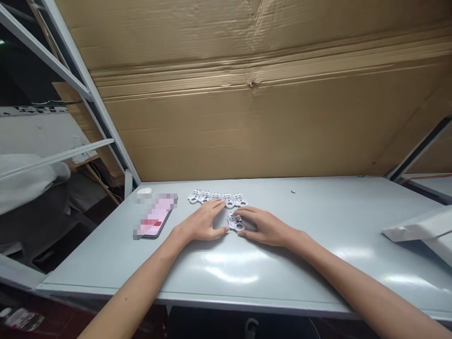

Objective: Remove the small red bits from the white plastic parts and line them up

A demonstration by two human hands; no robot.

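A small white plastic part (236, 222) with a round ring opening and small reddish and dark details lies on the table between my hands. My right hand (266, 226) has its thumb and fingers around its right side, fingertips at the upper edge and thumb at the lower. My left hand (203, 221) lies to the left with fingers stretched out and apart; its thumb tip is at the part's lower left edge, and whether it touches I cannot tell. Just beyond my left fingertips, several similar white parts (240, 200) stand in a row, one partly hidden by that hand.
A pink phone (160, 217) and a small white case (144, 192) lie left on the grey table (226, 292). A tiny black scrap (293, 191) is near the back. White packaging (420, 228) sits at the right edge. Cardboard (247, 132) walls off the back, beside a metal frame (102, 113).
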